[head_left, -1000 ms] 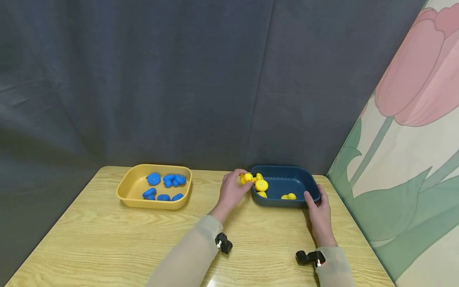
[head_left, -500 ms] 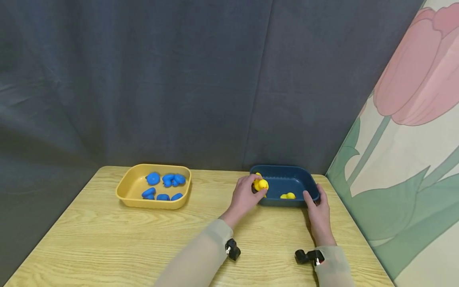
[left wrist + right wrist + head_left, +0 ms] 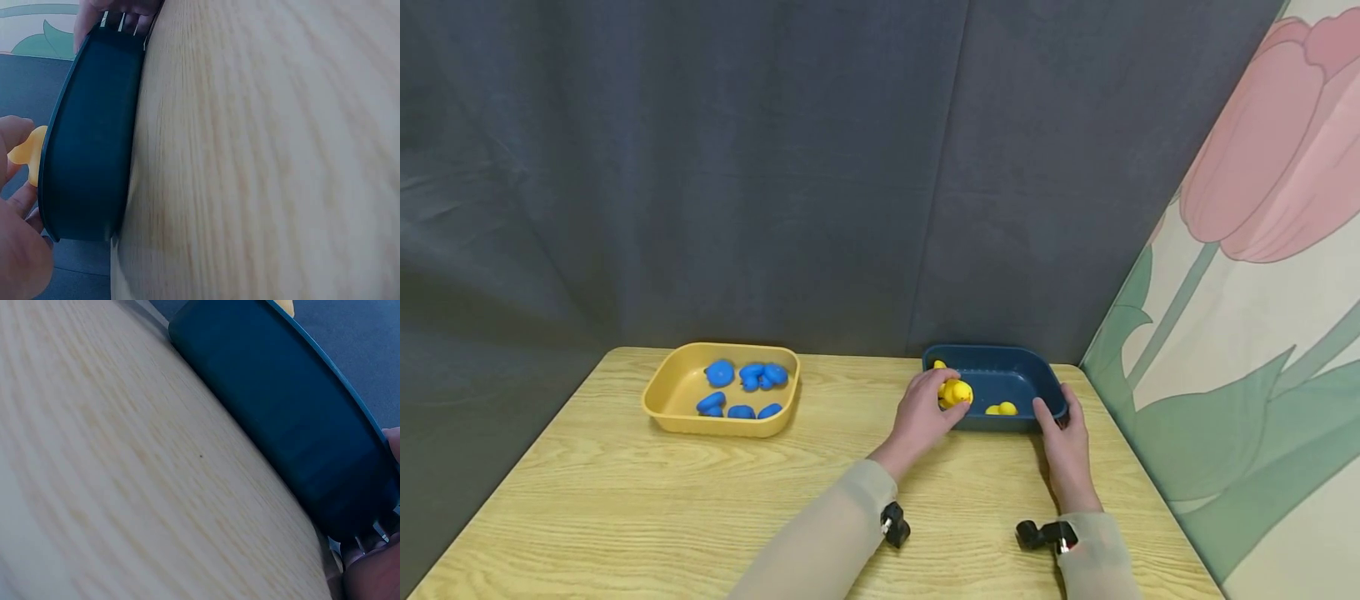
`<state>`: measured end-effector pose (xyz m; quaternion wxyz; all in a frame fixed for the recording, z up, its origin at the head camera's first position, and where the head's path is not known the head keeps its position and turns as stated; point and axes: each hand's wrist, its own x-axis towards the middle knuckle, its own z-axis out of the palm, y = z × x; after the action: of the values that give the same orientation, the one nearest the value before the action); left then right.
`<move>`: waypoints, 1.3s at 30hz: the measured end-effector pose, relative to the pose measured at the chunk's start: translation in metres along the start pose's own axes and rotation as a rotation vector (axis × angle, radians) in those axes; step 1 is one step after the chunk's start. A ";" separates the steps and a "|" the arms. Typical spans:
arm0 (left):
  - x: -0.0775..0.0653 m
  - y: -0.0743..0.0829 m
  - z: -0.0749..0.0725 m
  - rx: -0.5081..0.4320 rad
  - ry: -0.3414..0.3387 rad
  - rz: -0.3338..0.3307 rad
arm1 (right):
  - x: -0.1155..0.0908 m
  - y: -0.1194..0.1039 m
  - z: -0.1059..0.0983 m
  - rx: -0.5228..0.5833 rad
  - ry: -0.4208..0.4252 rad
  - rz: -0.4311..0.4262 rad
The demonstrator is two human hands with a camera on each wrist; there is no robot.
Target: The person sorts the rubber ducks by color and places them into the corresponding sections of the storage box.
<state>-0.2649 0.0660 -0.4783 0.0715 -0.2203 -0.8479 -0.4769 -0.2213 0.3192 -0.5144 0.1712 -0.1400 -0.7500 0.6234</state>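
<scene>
My left hand (image 3: 917, 417) pinches a yellow toy duck (image 3: 958, 392) over the left part of a dark blue tray (image 3: 1000, 423). In the left wrist view, that duck (image 3: 25, 154) shows between finger and thumb just above the tray's rim. With my right hand (image 3: 1067, 454) I grip the right end of the tray, thumb at the near rim and fingers round the far side. Another yellow toy (image 3: 1002, 408) lies inside by the near wall, and a bit of yellow (image 3: 939, 364) peeks out behind my left hand, which hides more of that end.
To the left stands a yellow tray (image 3: 662, 408) with several blue toys (image 3: 720, 373) in it. Both trays sit near the back edge of the wooden table (image 3: 647, 508), close to a dark curtain (image 3: 775, 183). A flower-patterned wall hanging (image 3: 1247, 375) borders the right side.
My left hand has carried the duck rightward, from the left rim to over the inside of the dark blue tray. The right hand keeps its grip in place.
</scene>
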 end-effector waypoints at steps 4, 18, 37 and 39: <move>0.000 0.001 0.000 -0.008 -0.016 -0.004 | 0.001 0.001 0.000 0.004 -0.006 0.013; -0.003 -0.009 -0.017 -0.016 0.014 -0.071 | 0.000 -0.004 0.001 0.002 -0.013 0.027; -0.015 -0.034 -0.052 0.029 0.094 -0.100 | -0.001 0.005 -0.010 -0.044 0.027 0.001; -0.016 -0.035 -0.057 0.027 0.099 -0.102 | -0.002 0.006 -0.010 -0.045 0.020 -0.004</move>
<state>-0.2707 -0.0022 -0.4804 0.0918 -0.1522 -0.8597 -0.4788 -0.2152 0.3283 -0.5189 0.1769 -0.1487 -0.7623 0.6046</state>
